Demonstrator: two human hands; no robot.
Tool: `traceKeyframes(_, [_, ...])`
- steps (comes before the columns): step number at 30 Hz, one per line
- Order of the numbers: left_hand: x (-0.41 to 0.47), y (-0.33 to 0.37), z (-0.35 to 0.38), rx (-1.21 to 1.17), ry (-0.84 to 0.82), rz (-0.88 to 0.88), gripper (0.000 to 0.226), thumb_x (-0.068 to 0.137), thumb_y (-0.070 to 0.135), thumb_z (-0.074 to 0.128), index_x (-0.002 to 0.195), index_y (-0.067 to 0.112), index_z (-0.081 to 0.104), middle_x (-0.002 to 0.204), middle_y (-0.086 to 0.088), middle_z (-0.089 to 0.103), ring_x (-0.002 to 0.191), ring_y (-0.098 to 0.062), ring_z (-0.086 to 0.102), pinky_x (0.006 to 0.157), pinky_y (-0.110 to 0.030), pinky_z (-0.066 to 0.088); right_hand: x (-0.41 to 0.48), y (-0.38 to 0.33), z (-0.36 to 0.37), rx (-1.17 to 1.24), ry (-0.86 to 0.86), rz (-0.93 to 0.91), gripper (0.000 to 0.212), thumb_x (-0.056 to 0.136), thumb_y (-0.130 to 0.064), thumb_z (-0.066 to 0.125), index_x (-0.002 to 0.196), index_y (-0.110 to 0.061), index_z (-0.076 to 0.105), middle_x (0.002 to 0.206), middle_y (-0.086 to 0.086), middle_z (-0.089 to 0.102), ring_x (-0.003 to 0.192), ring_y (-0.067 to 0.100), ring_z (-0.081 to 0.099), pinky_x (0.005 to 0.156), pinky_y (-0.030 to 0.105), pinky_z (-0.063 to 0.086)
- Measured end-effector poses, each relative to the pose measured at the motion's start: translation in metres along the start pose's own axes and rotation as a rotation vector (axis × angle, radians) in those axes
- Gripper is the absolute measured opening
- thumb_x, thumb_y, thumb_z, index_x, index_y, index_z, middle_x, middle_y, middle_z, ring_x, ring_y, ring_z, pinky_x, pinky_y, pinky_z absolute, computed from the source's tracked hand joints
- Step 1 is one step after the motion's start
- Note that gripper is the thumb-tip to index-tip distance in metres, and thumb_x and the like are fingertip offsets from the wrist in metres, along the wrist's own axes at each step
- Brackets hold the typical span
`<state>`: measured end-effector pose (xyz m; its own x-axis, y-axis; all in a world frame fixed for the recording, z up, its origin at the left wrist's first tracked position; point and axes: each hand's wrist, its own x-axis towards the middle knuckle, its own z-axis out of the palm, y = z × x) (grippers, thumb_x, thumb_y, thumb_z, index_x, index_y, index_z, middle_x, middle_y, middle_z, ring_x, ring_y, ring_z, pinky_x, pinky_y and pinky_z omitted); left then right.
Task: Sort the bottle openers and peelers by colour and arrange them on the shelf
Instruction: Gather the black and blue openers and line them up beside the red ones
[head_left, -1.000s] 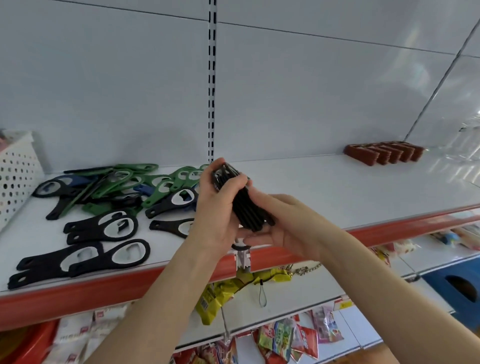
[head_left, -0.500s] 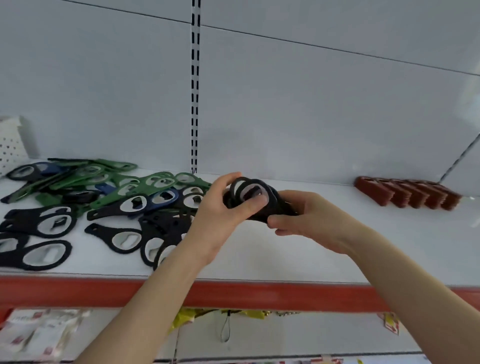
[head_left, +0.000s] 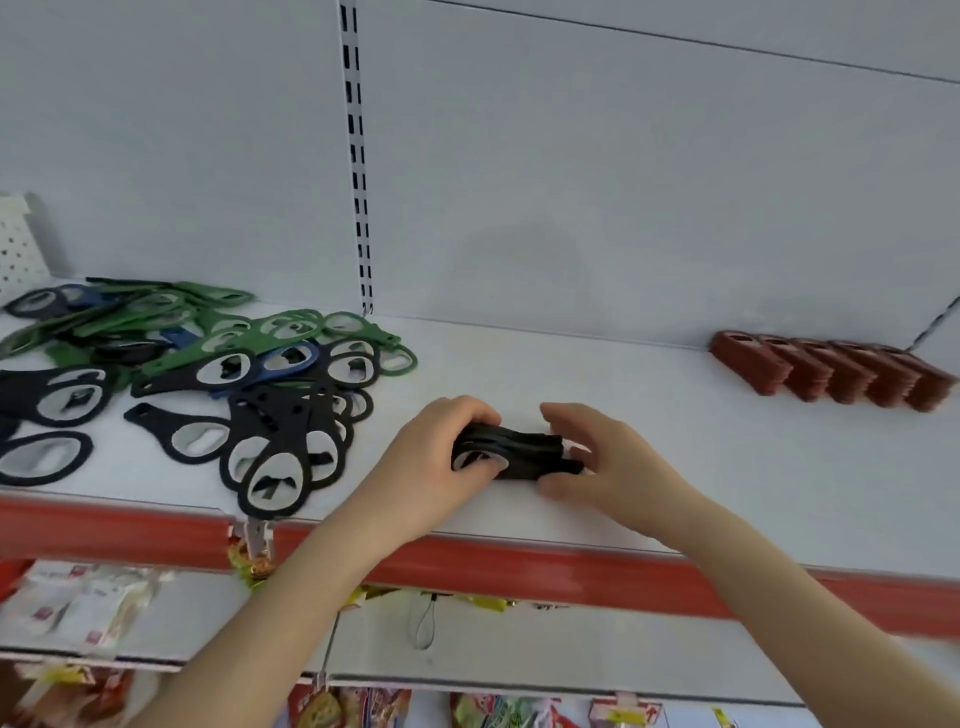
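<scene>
Black openers (head_left: 511, 457) bunched between both hands on the shelf (head_left: 701, 467).
Left hand (head_left: 441, 457) and right hand (head_left: 597, 462) curl closed around the stack's ends; set it down square, then release evenly so it stays stacked. The basket (head_left: 15, 244) at far left: contents unseen.

Both bare forearms reach up and forward, converging. The left hand (head_left: 436, 447) curls palm down, its fingers (head_left: 480, 415) bent in a grip. The right hand (head_left: 602, 457) faces it, fingers wrapped in a matching clasp.
</scene>
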<state>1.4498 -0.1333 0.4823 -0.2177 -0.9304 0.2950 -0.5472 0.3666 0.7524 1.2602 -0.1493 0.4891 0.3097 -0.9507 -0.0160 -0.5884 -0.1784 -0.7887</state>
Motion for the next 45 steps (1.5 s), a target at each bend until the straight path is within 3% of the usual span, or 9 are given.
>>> traceKeyframes(3, [0.002, 0.001, 0.007, -0.005, -0.016, -0.033, 0.029, 0.085, 0.009, 0.061, 0.108, 0.021, 0.048, 0.106, 0.003, 0.05, 0.094, -0.006, 0.047, 0.076, -0.003, 0.034, 0.0, -0.001, 0.008, 0.074, 0.033, 0.016, 0.07, 0.077, 0.005, 0.062, 0.139, -0.012, 0.035, 0.135, 0.005, 0.046, 0.129, 0.016, 0.041, 0.107, 0.036, 0.036])
traceKeyframes(7, [0.01, 0.002, 0.014, 0.015, -0.026, -0.055, 0.04, 0.084, 0.003, 0.056, 0.122, 0.011, 0.044, 0.114, -0.001, 0.043, 0.103, -0.01, 0.043, 0.08, -0.009, 0.031, 0.004, -0.005, 0.021, 0.09, 0.083, -0.015, 0.069, 0.077, 0.01, 0.055, 0.14, -0.009, 0.035, 0.135, 0.005, 0.045, 0.126, 0.018, 0.044, 0.108, 0.033, 0.035])
traceKeyframes(13, [0.012, -0.001, 0.007, 0.006, -0.038, -0.02, 0.039, 0.086, 0.005, 0.056, 0.122, 0.01, 0.044, 0.115, 0.001, 0.042, 0.108, -0.009, 0.041, 0.081, -0.004, 0.028, 0.004, -0.007, 0.013, 0.028, 0.12, -0.067, 0.05, 0.079, 0.006, 0.062, 0.126, -0.005, 0.052, 0.122, 0.006, 0.056, 0.109, 0.009, 0.051, 0.088, 0.004, 0.038])
traceKeyframes(17, [0.018, -0.002, 0.004, 0.08, -0.064, 0.021, 0.039, 0.088, 0.008, 0.055, 0.125, 0.008, 0.042, 0.114, -0.001, 0.041, 0.108, -0.012, 0.039, 0.088, -0.009, 0.03, 0.008, -0.005, 0.01, -0.071, 0.102, -0.08, 0.049, 0.081, -0.002, 0.064, 0.128, -0.01, 0.052, 0.122, 0.003, 0.055, 0.11, 0.017, 0.054, 0.097, 0.022, 0.042])
traceKeyframes(23, [0.011, -0.017, -0.008, 0.125, -0.188, 0.005, 0.047, 0.091, 0.014, 0.053, 0.134, 0.013, 0.035, 0.124, -0.006, 0.044, 0.113, -0.015, 0.044, 0.097, -0.024, 0.034, 0.009, 0.001, 0.008, -0.045, 0.033, -0.017, 0.048, 0.081, -0.007, 0.067, 0.126, -0.015, 0.053, 0.119, -0.002, 0.055, 0.11, 0.012, 0.054, 0.097, 0.02, 0.041])
traceKeyframes(29, [0.009, -0.023, -0.024, -0.026, -0.166, 0.009, 0.031, 0.087, 0.008, 0.06, 0.107, 0.03, 0.052, 0.105, 0.006, 0.062, 0.094, -0.001, 0.058, 0.083, -0.015, 0.044, 0.01, -0.008, 0.001, 0.049, -0.027, 0.006, 0.041, 0.078, 0.0, 0.069, 0.114, -0.017, 0.058, 0.106, -0.003, 0.06, 0.096, 0.007, 0.059, 0.089, 0.016, 0.047])
traceKeyframes(33, [0.015, -0.014, -0.038, -0.394, -0.122, -0.085, 0.032, 0.081, 0.002, 0.065, 0.098, 0.029, 0.06, 0.096, 0.008, 0.069, 0.09, -0.005, 0.065, 0.083, -0.017, 0.05, 0.002, -0.025, -0.015, 0.246, -0.075, 0.063, 0.031, 0.074, 0.0, 0.072, 0.092, -0.024, 0.067, 0.088, -0.011, 0.069, 0.079, -0.004, 0.063, 0.074, 0.01, 0.048])
traceKeyframes(40, [0.034, 0.005, -0.039, -0.995, 0.013, -0.247, 0.009, 0.074, 0.013, 0.065, 0.069, 0.019, 0.07, 0.076, -0.002, 0.066, 0.077, -0.012, 0.061, 0.076, -0.028, 0.051, -0.001, -0.046, -0.01, 0.922, -0.098, 0.294, 0.024, 0.063, 0.002, 0.073, 0.086, -0.006, 0.071, 0.085, 0.008, 0.069, 0.075, 0.016, 0.065, 0.07, 0.019, 0.055])
traceKeyframes(45, [0.04, 0.015, -0.02, -1.353, 0.056, -0.291, 0.019, 0.09, 0.021, 0.054, 0.101, 0.007, 0.049, 0.103, -0.017, 0.061, 0.098, -0.026, 0.063, 0.079, -0.035, 0.052, -0.005, -0.059, 0.007, 1.166, -0.036, 0.391, 0.028, 0.062, -0.005, 0.064, 0.089, 0.003, 0.064, 0.086, 0.011, 0.069, 0.078, 0.016, 0.066, 0.077, 0.028, 0.057])
